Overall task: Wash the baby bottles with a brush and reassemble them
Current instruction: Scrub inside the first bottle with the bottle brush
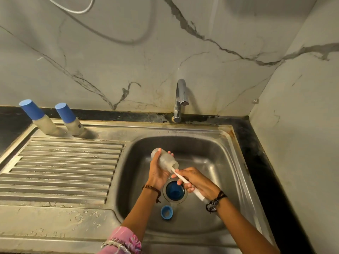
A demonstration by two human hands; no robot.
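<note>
We are looking down at a steel sink (pixel 227 162) set in a dark counter (pixel 256 143), with marble-look wall tiles (pixel 128 61) rising behind and on the right. The ridged drainboard (pixel 60 165) is taking up the left side. A chrome tap (pixel 180 99) is standing at the far rim of the basin, no water visibly running.

Two capped baby bottles are standing at the far left corner of the drainboard, just beside each other: the left bottle (pixel 37 116) and the right bottle (pixel 70 119), both with blue caps on.

Over the basin middle, our left hand (pixel 157 171) is gripping the open bottle (pixel 164 159), fingers wrapped round its body, mouth tilting toward the near right. Our right hand (pixel 198 182) is gripping the white brush handle (pixel 183 179), fingers curled tight, and the brush end is going into the bottle mouth; bristles are hidden inside.

Under the hands, a blue cap (pixel 174 191) is sitting open side up in the drain (pixel 166 197). Just near of it, a blue collar ring (pixel 167 212) is lying on the basin floor, with something clear, probably the teat, touching its far right side.

Dark bead bracelets are circling both wrists.
</note>
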